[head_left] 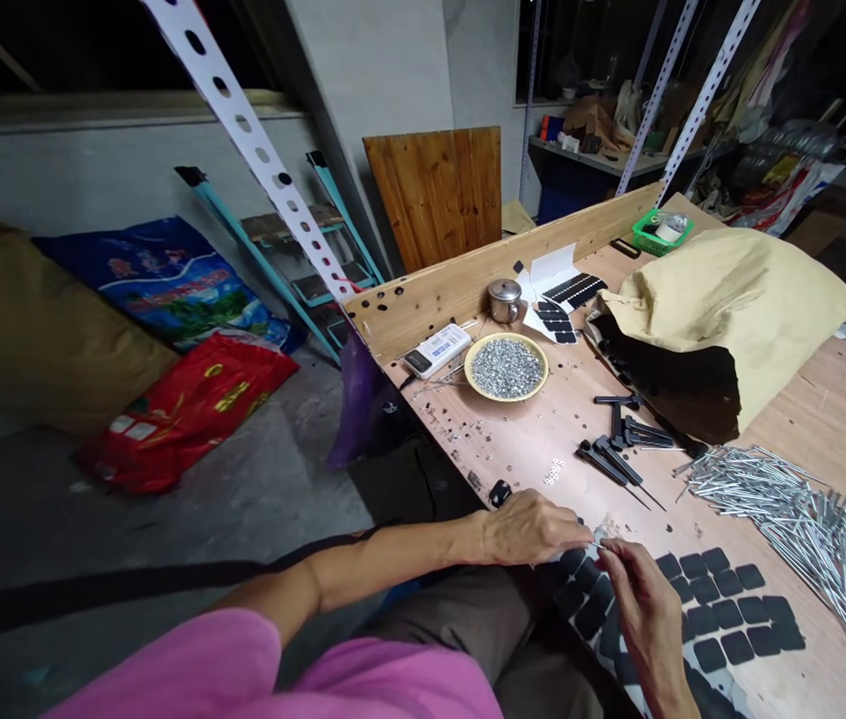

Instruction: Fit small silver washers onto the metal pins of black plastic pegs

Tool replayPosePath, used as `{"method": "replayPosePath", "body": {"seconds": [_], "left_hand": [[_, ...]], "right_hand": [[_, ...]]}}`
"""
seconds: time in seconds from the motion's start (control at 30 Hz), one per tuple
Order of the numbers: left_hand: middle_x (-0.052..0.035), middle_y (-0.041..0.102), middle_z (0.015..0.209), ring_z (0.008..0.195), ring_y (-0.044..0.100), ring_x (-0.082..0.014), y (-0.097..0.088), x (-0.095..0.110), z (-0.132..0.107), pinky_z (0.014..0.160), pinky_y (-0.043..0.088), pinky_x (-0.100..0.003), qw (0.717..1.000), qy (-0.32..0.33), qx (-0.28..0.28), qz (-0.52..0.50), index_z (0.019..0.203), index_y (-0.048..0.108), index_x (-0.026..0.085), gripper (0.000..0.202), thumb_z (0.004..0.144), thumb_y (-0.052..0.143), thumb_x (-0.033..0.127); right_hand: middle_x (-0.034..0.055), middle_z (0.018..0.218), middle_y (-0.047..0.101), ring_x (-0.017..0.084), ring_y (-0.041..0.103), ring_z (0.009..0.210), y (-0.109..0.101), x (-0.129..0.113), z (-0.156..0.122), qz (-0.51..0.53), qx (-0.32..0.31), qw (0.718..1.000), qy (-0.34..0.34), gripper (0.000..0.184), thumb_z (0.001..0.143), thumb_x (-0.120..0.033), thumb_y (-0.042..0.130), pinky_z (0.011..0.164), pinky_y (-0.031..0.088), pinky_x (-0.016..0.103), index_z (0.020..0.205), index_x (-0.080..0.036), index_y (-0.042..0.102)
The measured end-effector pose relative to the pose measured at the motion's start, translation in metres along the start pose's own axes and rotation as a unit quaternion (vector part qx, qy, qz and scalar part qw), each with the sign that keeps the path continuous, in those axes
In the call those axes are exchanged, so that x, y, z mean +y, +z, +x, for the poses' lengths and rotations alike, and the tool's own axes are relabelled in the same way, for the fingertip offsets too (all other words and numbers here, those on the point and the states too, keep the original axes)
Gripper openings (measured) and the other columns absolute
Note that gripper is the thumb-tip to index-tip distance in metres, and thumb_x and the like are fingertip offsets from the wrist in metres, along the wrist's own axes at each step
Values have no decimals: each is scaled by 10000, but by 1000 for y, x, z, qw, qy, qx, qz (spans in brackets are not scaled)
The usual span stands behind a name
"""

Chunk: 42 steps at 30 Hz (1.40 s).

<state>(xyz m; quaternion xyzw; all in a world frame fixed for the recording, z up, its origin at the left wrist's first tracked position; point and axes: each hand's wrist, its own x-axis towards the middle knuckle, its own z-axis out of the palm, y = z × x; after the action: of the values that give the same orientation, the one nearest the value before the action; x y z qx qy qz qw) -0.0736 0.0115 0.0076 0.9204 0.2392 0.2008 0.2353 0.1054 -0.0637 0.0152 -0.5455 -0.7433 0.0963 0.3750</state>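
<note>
A thin sliver (602, 546) is pinched by the right hand (647, 614); the curled left hand's (531, 529) hold is unclear; a slip could lose it among square black pads (729, 609) at 3 o'clock.

grey wall (93, 170) | concrete floor (243, 509) | leaning wooden board (431, 195) | slotted steel upright (247, 125)

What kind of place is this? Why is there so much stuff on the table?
It looks like a small workshop. A wooden workbench holds a dish of tiny metal bits, a pile of metal rods and rows of black pads, all set out for handwork.
</note>
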Motion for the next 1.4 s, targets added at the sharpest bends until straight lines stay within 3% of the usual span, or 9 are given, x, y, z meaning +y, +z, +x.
{"method": "replayPosePath", "body": {"seconds": [0.07, 0.23, 0.4, 0.5, 0.7, 0.93, 1.03, 1.23, 1.4], "left_hand": [[-24, 651, 729, 626, 562, -95, -3, -2, 1, 525, 387, -162, 990, -59, -48, -118, 934, 685, 172, 255, 909, 459, 286], [35, 512, 551, 450, 406, -50, -7, -3, 0, 441, 324, -152, 890, -163, -206, -373, 991, 689, 131, 375, 911, 440, 401], [-44, 659, 779, 680, 556, -121, -2, 12, 0, 602, 398, -188, 978, -141, -60, -144, 955, 701, 170, 240, 887, 492, 266], [-46, 663, 802, 691, 554, -121, -2, 14, 1, 610, 399, -186, 977, -139, -49, -154, 957, 699, 180, 223, 878, 502, 249], [49, 415, 528, 448, 327, -54, -7, 2, 1, 412, 265, -156, 845, -173, -165, -477, 986, 685, 114, 424, 872, 474, 463], [-58, 688, 794, 699, 599, -129, -3, 18, 2, 628, 424, -190, 984, -114, -11, -136, 962, 699, 154, 264, 897, 480, 286], [-62, 717, 835, 732, 641, -146, -2, 19, 3, 640, 442, -197, 994, -86, -9, -68, 989, 693, 180, 254, 900, 479, 283], [-24, 730, 893, 784, 665, -116, -3, 16, 6, 687, 447, -150, 976, -115, -36, -182, 953, 704, 179, 197, 877, 535, 245], [-28, 700, 744, 661, 637, -112, 1, 20, 2, 575, 419, -169, 998, -46, 31, -15, 957, 684, 181, 282, 927, 434, 308]], "right_hand": [[22, 754, 674, 137, 656, 643, -3, 4, -4, 13, -10, 1000, -21, 131, 902, -245, 484, 584, 532, 216, 884, -210, 608], [72, 965, 695, 184, 668, 875, -11, 15, -10, 38, -76, 987, -137, 261, 922, -217, 417, 758, 540, 279, 1073, -214, 631], [33, 664, 688, 154, 662, 577, -4, 7, -3, 80, -58, 991, 96, 292, 882, -410, 489, 522, 532, 214, 794, -194, 665], [31, 665, 694, 158, 668, 586, -6, 4, 1, 99, -56, 986, 118, 303, 863, -441, 509, 527, 537, 214, 773, -195, 659], [31, 809, 698, 137, 675, 713, -18, 8, 3, 57, -60, 993, -80, 170, 905, -240, 470, 664, 549, 217, 920, -223, 638], [25, 720, 649, 135, 645, 622, -14, 4, 6, 26, -48, 999, 0, 190, 919, -319, 442, 564, 528, 214, 860, -210, 586], [22, 727, 648, 137, 646, 630, -15, 5, 4, 19, -50, 999, -4, 171, 920, -304, 442, 567, 521, 217, 863, -215, 577], [32, 779, 625, 144, 632, 696, -13, 16, -2, -11, -56, 995, -77, 158, 927, -266, 424, 628, 516, 242, 936, -218, 574], [15, 722, 583, 132, 588, 631, -10, 10, 0, -11, -45, 998, -32, 189, 941, -260, 381, 576, 485, 234, 896, -214, 559]]}}
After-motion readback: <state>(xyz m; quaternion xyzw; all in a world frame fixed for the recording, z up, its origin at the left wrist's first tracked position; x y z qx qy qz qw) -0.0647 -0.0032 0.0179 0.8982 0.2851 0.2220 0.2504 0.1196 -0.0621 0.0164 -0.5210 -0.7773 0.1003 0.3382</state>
